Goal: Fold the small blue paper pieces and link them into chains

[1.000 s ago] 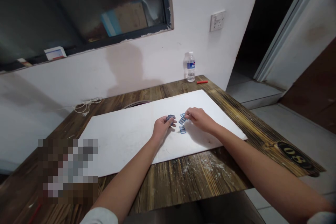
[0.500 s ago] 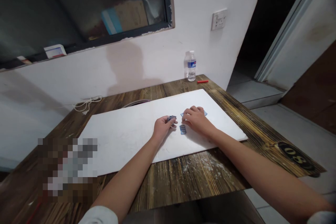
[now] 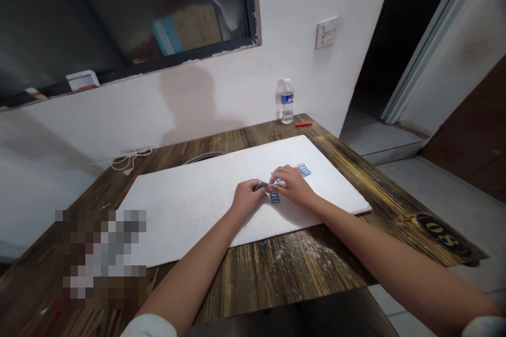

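Note:
My left hand (image 3: 245,196) is closed around several small dark blue-and-black pieces (image 3: 261,186), which stick out past its thumb; their exact kind is too small to tell. My right hand (image 3: 293,184) meets it from the right, its fingers curled and its fingertips at the end of those pieces. Whatever the right fingers pinch is hidden. Just below the fingertips, a short row of blue-edged pieces (image 3: 274,197) lies on the white board (image 3: 190,210). Beyond the right hand is another row of blue pieces (image 3: 304,169), and a few more show partly under its fingers.
The white board lies on a dark wooden table (image 3: 276,268). Along the back are a water bottle (image 3: 287,102), a red stick-like object (image 3: 303,124) and a coiled white cable (image 3: 132,157). A blurred patch (image 3: 106,253) covers the board's left corner. Behind stands the wall.
My right hand has moved left and slightly down, from over the blue rows to my left hand. The far row is now more exposed. My left hand still holds its pieces.

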A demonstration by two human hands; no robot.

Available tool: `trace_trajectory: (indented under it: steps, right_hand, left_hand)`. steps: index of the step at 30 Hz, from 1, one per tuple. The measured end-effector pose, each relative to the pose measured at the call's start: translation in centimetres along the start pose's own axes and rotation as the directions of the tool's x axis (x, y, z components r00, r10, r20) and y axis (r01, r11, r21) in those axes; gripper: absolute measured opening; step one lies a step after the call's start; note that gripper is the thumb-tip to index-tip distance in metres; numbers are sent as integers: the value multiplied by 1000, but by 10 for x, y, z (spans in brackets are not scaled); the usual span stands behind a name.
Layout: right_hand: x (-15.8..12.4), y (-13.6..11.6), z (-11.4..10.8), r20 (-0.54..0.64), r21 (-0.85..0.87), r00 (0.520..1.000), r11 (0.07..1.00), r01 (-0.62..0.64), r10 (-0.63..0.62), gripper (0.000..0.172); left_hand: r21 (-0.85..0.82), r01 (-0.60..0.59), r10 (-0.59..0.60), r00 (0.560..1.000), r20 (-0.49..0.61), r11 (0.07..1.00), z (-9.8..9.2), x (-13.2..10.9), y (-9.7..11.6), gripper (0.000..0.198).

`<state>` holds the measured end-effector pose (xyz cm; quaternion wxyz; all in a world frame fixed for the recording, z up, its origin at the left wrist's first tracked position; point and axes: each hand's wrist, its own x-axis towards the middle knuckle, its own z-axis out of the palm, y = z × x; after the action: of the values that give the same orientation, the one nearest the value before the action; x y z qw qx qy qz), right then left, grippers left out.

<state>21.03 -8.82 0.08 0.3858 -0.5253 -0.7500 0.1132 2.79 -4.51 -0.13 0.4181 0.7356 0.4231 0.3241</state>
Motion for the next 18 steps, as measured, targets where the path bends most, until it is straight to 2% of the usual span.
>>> trace_trajectory:
  steps: [3,7,11,15,18]
  right_hand:
    - [1,1,-2,-23,-7,1000,1000,-18,18,20]
    - [2,0,-6,-60,-67,998,997,-41,37,17]
    - [3,3,-12,-124,-61,991,996,-64,56,14]
    - [6,13,-17,-169,52,985,998,-29,37,15]
    - [9,21,-20,-157,114,988,994,3,15,16]
  left_hand:
    - [-155,12,-1,998,69,988,3,0,-2,29]
    - [-388,60,-12,992,127,920,7,0,-5,38]
    - [-427,124,-84,990,112,896,7,1,-4,43]
    - [-415,147,-138,989,50,898,4,2,-3,45]
    - [-406,153,-172,985,-8,901,3,3,-3,45]
